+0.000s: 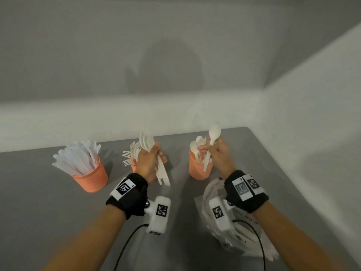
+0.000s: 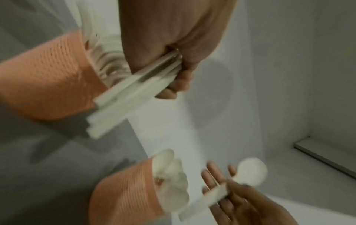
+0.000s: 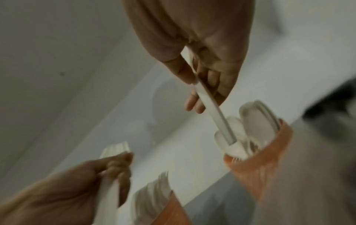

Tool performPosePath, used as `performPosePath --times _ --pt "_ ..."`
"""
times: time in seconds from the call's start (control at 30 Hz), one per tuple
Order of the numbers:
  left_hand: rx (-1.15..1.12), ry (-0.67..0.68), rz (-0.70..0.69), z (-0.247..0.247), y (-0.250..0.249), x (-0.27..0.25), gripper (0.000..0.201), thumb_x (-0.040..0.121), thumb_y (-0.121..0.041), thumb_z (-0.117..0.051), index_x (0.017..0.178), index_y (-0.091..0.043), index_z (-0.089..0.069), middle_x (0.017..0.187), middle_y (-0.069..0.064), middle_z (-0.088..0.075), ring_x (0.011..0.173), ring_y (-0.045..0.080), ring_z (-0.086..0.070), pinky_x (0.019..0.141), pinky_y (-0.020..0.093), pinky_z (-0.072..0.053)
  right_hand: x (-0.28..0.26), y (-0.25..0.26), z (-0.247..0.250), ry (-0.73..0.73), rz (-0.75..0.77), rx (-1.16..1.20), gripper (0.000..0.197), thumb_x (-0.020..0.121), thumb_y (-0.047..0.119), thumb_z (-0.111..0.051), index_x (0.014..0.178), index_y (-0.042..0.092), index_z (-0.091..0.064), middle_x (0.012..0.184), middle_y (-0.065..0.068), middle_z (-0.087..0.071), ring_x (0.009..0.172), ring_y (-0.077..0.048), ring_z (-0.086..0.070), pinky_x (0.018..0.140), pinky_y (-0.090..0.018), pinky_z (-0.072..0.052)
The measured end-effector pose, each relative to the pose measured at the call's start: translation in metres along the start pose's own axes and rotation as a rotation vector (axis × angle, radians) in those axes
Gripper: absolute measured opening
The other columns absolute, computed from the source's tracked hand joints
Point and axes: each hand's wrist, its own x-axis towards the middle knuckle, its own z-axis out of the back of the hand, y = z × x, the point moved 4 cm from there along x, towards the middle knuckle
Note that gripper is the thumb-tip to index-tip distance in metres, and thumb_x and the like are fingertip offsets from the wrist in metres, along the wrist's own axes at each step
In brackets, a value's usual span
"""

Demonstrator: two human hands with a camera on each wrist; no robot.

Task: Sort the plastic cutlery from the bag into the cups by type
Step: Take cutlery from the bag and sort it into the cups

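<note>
Partly hidden: forks cup (image 1: 134,167)

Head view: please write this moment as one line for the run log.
left hand: holds forks | right hand: holds spoon above spoon cup | knife cup: filled | bag: on table

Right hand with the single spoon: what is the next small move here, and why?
Probably lower the spoon handle-first into the right cup. The right hand pinches it with the bowl up and the handle end hanging at that cup's rim, and the cup already holds spoons. The left hand grips a bundle of forks, so those likely wait.
</note>
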Motion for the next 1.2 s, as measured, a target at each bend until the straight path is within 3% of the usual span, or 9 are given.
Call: performPosePath --times 0.2,0.37,0.53,0.67,0.73,0.83,0.9,1.03,1.2 --pt "0.184 -0.142 -0.263 0.02 -0.053 0.024 0.045 0.09 -0.04 -0.054 0.056 -0.015 -0.042 0.034 -0.008 -0.042 0.035 0.005 -0.041 0.044 0.018 -0.043 0.03 0.011 0.011 0.005 0.056 -0.093 0.032 0.087 -0.008 -0.045 0.082 0.023 -0.049 0.077 0.005 -0.064 0.083 -0.019 -0.065 0.086 -0.037 -0.051" --pt "0.34 -0.097 -0.379 0.013 -0.05 0.037 0.044 0.091 -0.037 -0.055 0.053 -0.015 -0.047 0.037 -0.006 -0.05 0.037 0.005 -0.048 0.048 0.019 -0.048 0.034 -0.005 0.008 0.039 0.047 -0.22 0.026 0.088 -0.006 -0.045 0.087 0.02 -0.051 0.085 -0.001 -0.065 0.088 -0.019 -0.062 0.079 -0.025 -0.048" --pt "0.444 -0.103 -0.407 0.014 -0.02 0.046 0.033 0.084 -0.037 -0.063 0.058 -0.019 -0.054 0.043 -0.004 -0.054 0.043 0.016 -0.05 0.053 0.033 -0.047 0.035 -0.018 0.004 0.065 -0.029 -0.254 0.03 0.081 -0.009 -0.044 0.098 0.015 -0.052 0.092 -0.003 -0.068 0.093 -0.02 -0.063 0.084 -0.031 -0.05" --pt "0.466 -0.146 -0.451 0.014 -0.002 0.043 0.026 0.081 -0.028 -0.065 0.059 -0.016 -0.059 0.048 -0.005 -0.054 0.052 0.022 -0.049 0.059 0.039 -0.043 0.033 -0.017 0.002 0.085 0.005 -0.308 0.036 0.08 -0.013 -0.042 0.104 0.01 -0.055 0.092 -0.003 -0.065 0.082 -0.012 -0.059 0.063 -0.003 -0.043" --pt "0.49 -0.141 -0.476 0.015 0.005 0.043 0.022 0.085 -0.019 -0.064 0.068 -0.007 -0.058 0.054 0.005 -0.055 0.055 0.024 -0.05 0.062 0.044 -0.043 0.032 -0.017 0.0 0.084 0.05 -0.328 0.04 0.076 -0.016 -0.041 0.105 0.007 -0.057 0.098 -0.01 -0.066 0.091 -0.02 -0.063 0.076 -0.014 -0.05" --pt "0.604 -0.127 -0.575 0.019 0.009 0.043 0.01 0.085 -0.02 -0.061 0.08 -0.024 -0.053 0.063 0.009 -0.058 0.061 0.029 -0.056 0.066 0.047 -0.047 0.032 -0.015 0.0 0.083 0.133 -0.459 0.042 0.075 -0.016 -0.041 0.105 0.005 -0.061 0.107 -0.013 -0.065 0.102 -0.026 -0.061 0.09 -0.036 -0.05" --pt "0.684 -0.117 -0.622 0.021 0.01 0.043 0.019 0.084 -0.019 -0.059 0.1 -0.027 -0.051 0.078 0.008 -0.061 0.072 0.029 -0.06 0.073 0.045 -0.049 0.03 -0.011 -0.001 0.082 0.2 -0.563 0.041 0.077 -0.015 -0.041 0.105 0.005 -0.063 0.112 -0.013 -0.063 0.105 -0.026 -0.059 0.09 -0.033 -0.048" --pt "0.911 -0.041 -0.711 0.017 0.008 0.044 0.038 0.087 0.003 -0.052 0.124 -0.004 -0.048 0.109 0.015 -0.058 0.099 0.027 -0.057 0.091 0.031 -0.042 0.027 -0.009 -0.008 0.147 0.238 -0.816 0.038 0.085 -0.001 -0.047 0.12 0.009 -0.056 0.128 -0.011 -0.048 0.123 -0.025 -0.04 0.094 -0.029 -0.038" --pt "1.133 0.056 -0.832 0.014 0.004 0.04 0.039 0.089 0.003 -0.05 0.127 -0.005 -0.05 0.11 0.019 -0.054 0.09 0.027 -0.058 0.08 0.029 -0.044 0.028 -0.02 -0.013 0.181 0.212 -1.084 0.054 0.092 0.032 -0.047 0.141 0.014 -0.031 0.147 -0.015 -0.024 0.141 -0.03 -0.014 0.114 -0.037 -0.013"
